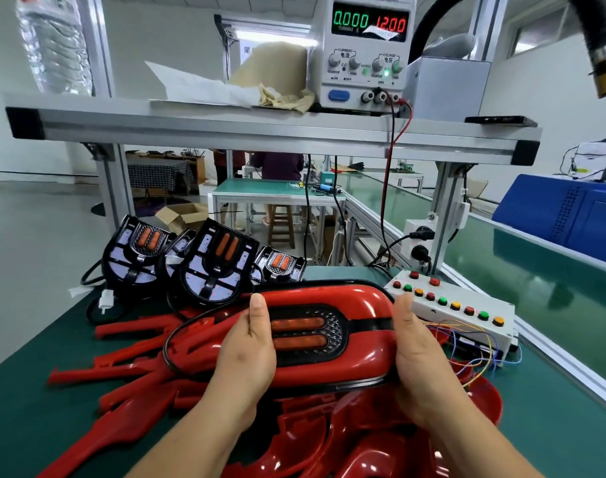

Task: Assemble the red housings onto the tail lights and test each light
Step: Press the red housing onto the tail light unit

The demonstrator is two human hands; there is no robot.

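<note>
A matte dark green bench mat point(553, 426) is lying under everything, and open mat is showing to the right of the held light as far as the bench's straight aluminium edge. A brushed aluminium shelf point(260, 132) is spanning the view above and beyond the held light. A white box-shaped power supply point(363, 88) is standing on it, showing 0.000 in green and 12.00 in red.

A loose pile of long red moulded housings point(129, 384) is crowding the mat to the left of and below the held light.

The glossy red plastic housing point(363, 360), rounded at its right end, is sitting around a black-framed tail light with two unlit orange bars point(305, 331), held level above the pile. Three bare black tail lights point(215, 267) are leaning just beyond it.

A white button box point(467, 331) with red, green and yellow caps is lying to its right.

The right hand point(422, 357) is curling round the rounded end. The left hand point(249, 353) is gripping the left part, thumb pressing on the front, fingers hidden behind.
</note>
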